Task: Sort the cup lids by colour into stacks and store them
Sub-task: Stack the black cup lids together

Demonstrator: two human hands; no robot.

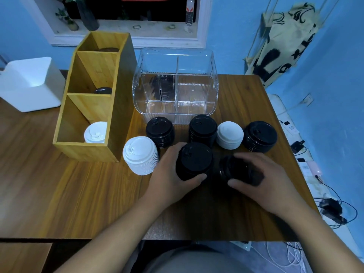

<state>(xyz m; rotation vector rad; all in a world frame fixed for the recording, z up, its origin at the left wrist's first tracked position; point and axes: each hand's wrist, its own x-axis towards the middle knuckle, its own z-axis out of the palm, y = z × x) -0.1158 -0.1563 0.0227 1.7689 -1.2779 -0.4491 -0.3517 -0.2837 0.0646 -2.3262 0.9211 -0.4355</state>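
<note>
A wooden table [82, 194] is occupied by a bamboo organiser [94, 99], a clear bin [175, 85], a white container [29, 83] and black and white lid stacks [140, 155].

Both forearms reach forward — left hand [173, 178] curled in a grip, right hand [262, 180] cupped, fingers spread.
</note>
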